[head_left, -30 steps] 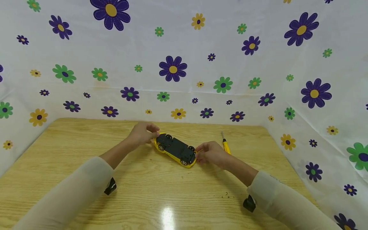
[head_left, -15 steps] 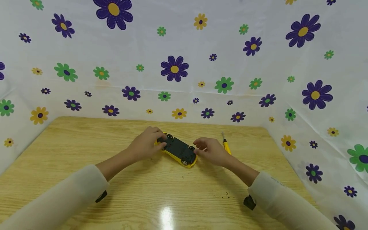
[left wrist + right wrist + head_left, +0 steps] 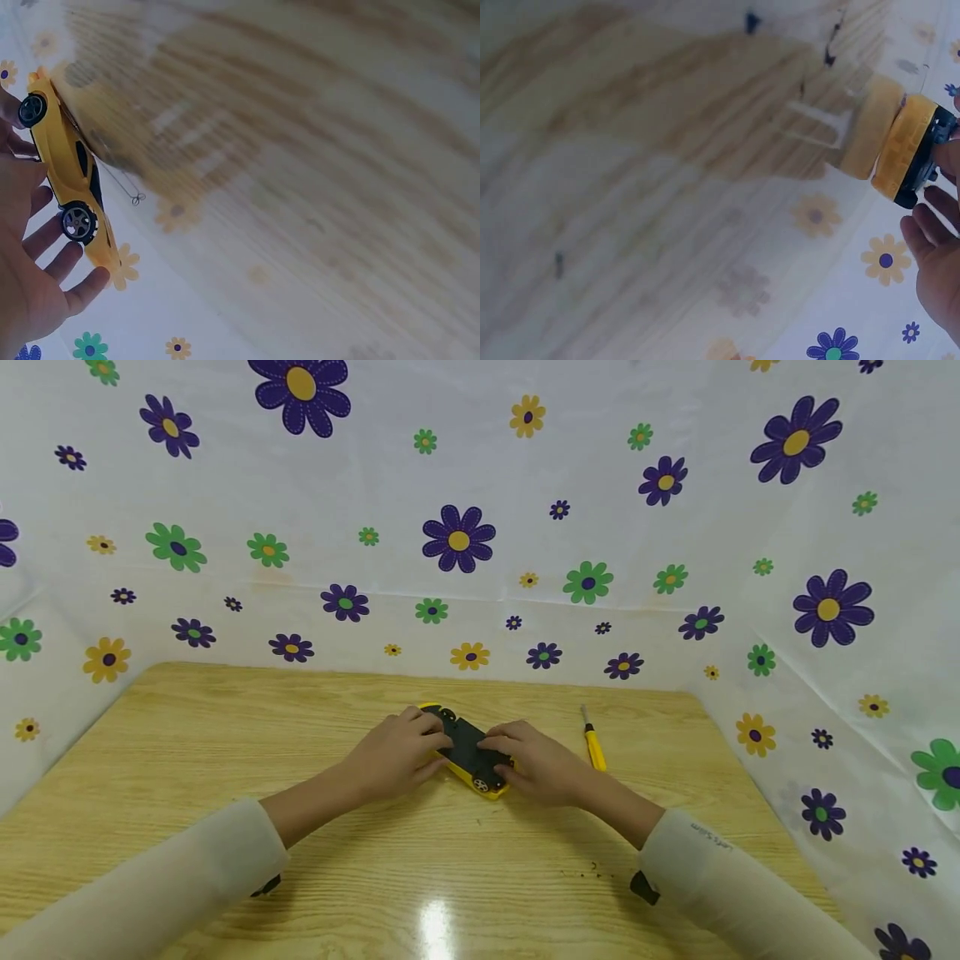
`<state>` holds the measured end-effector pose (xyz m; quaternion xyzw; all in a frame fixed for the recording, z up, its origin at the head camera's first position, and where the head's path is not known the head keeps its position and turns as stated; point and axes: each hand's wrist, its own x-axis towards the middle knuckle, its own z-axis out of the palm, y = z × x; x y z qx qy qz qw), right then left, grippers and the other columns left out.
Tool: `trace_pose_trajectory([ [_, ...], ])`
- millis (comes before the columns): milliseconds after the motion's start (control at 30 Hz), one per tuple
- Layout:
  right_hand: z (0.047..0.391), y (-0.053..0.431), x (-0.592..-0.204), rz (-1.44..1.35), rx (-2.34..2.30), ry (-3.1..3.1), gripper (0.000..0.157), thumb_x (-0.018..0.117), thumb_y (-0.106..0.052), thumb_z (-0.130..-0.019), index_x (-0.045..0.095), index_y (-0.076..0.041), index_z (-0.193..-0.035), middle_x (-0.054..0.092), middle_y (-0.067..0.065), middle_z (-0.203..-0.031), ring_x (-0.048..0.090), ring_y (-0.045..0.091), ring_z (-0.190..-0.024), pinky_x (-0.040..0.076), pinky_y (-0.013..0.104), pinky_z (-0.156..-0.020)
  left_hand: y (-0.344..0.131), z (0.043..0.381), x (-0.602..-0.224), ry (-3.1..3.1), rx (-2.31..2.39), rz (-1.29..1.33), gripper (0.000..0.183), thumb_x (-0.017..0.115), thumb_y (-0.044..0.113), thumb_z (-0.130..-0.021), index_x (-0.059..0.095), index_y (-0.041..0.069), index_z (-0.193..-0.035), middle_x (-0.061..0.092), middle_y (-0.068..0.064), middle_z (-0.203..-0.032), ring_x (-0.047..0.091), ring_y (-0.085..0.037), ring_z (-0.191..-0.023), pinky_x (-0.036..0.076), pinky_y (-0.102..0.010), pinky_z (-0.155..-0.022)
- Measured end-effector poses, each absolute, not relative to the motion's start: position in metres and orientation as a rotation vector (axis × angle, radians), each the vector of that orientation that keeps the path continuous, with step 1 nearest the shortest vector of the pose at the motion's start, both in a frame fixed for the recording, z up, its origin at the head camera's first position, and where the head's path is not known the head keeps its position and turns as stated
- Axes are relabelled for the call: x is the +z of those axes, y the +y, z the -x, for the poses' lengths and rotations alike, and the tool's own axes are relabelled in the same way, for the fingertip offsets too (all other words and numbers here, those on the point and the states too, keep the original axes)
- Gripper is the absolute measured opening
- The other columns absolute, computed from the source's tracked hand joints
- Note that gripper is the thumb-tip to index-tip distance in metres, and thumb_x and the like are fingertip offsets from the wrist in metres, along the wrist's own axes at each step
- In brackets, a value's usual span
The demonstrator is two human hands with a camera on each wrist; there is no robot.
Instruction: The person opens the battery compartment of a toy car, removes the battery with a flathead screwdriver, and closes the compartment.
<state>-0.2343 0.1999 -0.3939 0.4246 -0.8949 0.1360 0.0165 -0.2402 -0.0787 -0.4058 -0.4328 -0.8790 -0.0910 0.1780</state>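
A yellow toy car lies upside down on the wooden table, its black underside facing up. My left hand lies over one end of it, fingertips on the underside and thumb by the near edge. My right hand reaches over the other end, fingers and thumb touching the underside. In the left wrist view, the toy car shows two wheels, with the spread fingers of my left hand alongside. The right wrist view has one end of the toy car beside my right hand.
A screwdriver with a yellow handle lies to the right of the right hand. Small dark bits are scattered on the table nearer me. A flower-patterned white cloth stands behind the table and along its sides.
The left hand has gone from the car's far-left end to over its underside. The right hand has moved left from the other end onto the underside. The car stays in about the same place.
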Motion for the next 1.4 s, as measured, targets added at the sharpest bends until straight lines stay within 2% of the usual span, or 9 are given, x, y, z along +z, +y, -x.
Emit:
trace_pose_trajectory([
  [167,0.234,0.199,-0.398,-1.435,0.403,-2.694,0.034,0.064,-0.01,-0.101,0.064,-0.006,-0.135,0.057,0.013,-0.139,0.053,0.026,-0.13,0.05,0.039,-0.109,-0.08,0.247,-0.408,-2.493,-0.33,1.279,0.019,0.075,0.027,-0.096,0.078,0.014,-0.11,0.068,-0.002,-0.11,0.059,-0.024,-0.103,0.056,-0.039,-0.087],
  [333,0.229,0.197,-0.401,-1.448,0.391,-2.667,0.033,0.064,-0.013,-0.101,0.066,-0.006,-0.134,0.058,0.015,-0.138,0.053,0.028,-0.128,0.051,0.042,-0.107,-0.084,0.259,-0.409,-2.506,-0.442,1.361,0.016,0.077,0.019,-0.095,0.077,0.012,-0.109,0.067,-0.004,-0.113,0.059,-0.024,-0.107,0.055,-0.038,-0.094],
  [633,0.213,0.185,-0.402,-1.387,0.254,-2.643,0.036,0.069,-0.021,-0.1,0.066,-0.007,-0.133,0.059,0.015,-0.133,0.054,0.028,-0.12,0.056,0.039,-0.098,-0.088,0.282,-0.408,-2.414,-0.41,1.517,0.016,0.078,0.013,-0.093,0.075,0.014,-0.108,0.067,-0.003,-0.119,0.06,-0.022,-0.115,0.057,-0.032,-0.094],
  [867,0.199,0.173,-0.4,-1.278,0.218,-2.715,0.037,0.067,-0.024,-0.102,0.064,-0.01,-0.136,0.059,0.015,-0.131,0.054,0.027,-0.113,0.058,0.036,-0.09,-0.087,0.29,-0.405,-2.428,-0.318,1.58,0.018,0.073,0.012,-0.096,0.071,0.015,-0.114,0.066,-0.003,-0.126,0.059,-0.021,-0.124,0.057,-0.034,-0.096],
  [1200,0.199,0.172,-0.398,-1.27,0.219,-2.702,0.034,0.07,-0.022,-0.099,0.067,-0.011,-0.132,0.061,0.014,-0.127,0.055,0.027,-0.109,0.058,0.038,-0.089,-0.084,0.288,-0.409,-2.414,-0.246,1.548,0.027,0.075,0.011,-0.094,0.071,0.013,-0.121,0.066,-0.003,-0.128,0.059,-0.021,-0.125,0.054,-0.033,-0.103],
  [1400,0.199,0.172,-0.398,-1.266,0.187,-2.703,0.035,0.072,-0.022,-0.099,0.068,-0.011,-0.131,0.062,0.014,-0.124,0.056,0.026,-0.106,0.058,0.036,-0.086,-0.08,0.273,-0.399,-2.64,-0.503,1.333,0.035,0.076,0.017,-0.095,0.067,0.011,-0.129,0.063,-0.007,-0.13,0.058,-0.026,-0.124,0.054,-0.04,-0.102],
])
